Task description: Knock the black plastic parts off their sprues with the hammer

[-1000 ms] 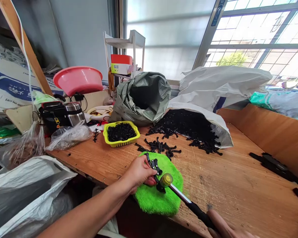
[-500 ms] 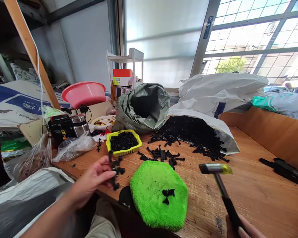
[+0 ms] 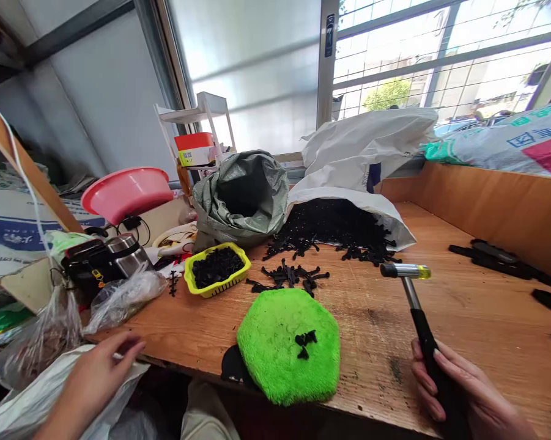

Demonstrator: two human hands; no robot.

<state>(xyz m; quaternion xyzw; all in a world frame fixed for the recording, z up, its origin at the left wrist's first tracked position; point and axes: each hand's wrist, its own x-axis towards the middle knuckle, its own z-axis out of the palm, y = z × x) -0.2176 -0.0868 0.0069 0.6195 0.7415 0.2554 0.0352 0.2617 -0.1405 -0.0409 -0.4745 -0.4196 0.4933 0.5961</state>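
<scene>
My left hand (image 3: 98, 373) is over the white bag (image 3: 22, 397) at the table's lower left edge, fingers apart and holding nothing visible. My right hand (image 3: 454, 379) grips the black handle of a hammer (image 3: 408, 272), whose metal head with a yellow tip is raised above the table at right. Between the hands lies a green fuzzy pad (image 3: 287, 366) with a few small black pieces (image 3: 305, 345) on it. Behind the pad is a loose pile of black branched parts (image 3: 290, 275). A yellow basket (image 3: 218, 290) full of small black pieces stands left of that pile.
An open grey-green sack (image 3: 243, 201) and a white sack (image 3: 406, 229) spilling black parts stand behind. At left are a pink basin (image 3: 126, 192), a steel flask (image 3: 128, 255) and a plastic bag (image 3: 126, 299). Black strips (image 3: 499, 260) lie at right beside a wooden side panel (image 3: 495, 208).
My left hand has moved left and down to the white bag, and the black branched part it held has left it. The view has turned right. More of my right hand shows on the hammer.
</scene>
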